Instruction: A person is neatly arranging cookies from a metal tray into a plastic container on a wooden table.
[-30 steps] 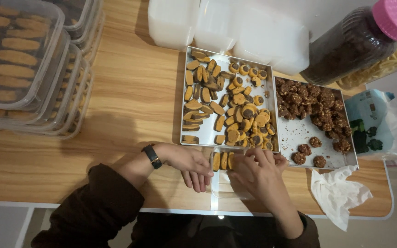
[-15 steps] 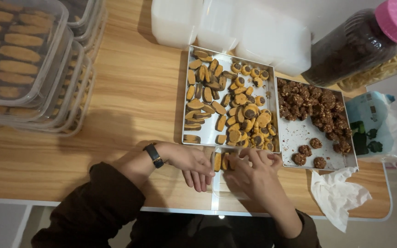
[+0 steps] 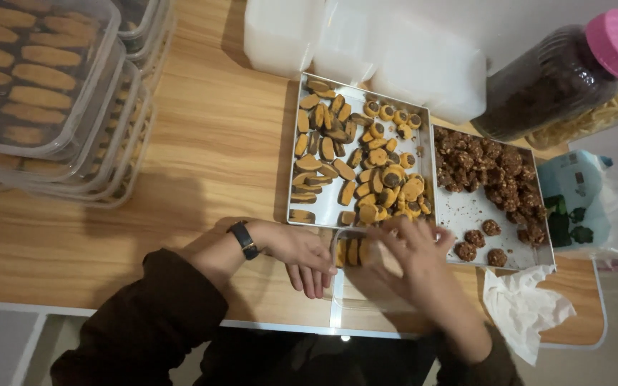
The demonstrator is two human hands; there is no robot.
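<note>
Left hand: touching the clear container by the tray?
Touching. Head view: left hand lies against the clear container's left wall, no gap showing between them.

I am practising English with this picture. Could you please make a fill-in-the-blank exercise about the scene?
1. The jar of dark cookies has a ____ lid.
2. The black watch is on the ____ wrist.
3. The crumpled tissue lies at the table's ____ edge.
4. Both hands, left and right, rest at a clear ____ holding a row of cookies.

Missing words: pink; left; front; container

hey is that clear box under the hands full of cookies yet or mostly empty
Mostly empty. The clear box holds one short row of cookies at its far end; the left hand steadies its edge, the right hand hovers over it.
</note>
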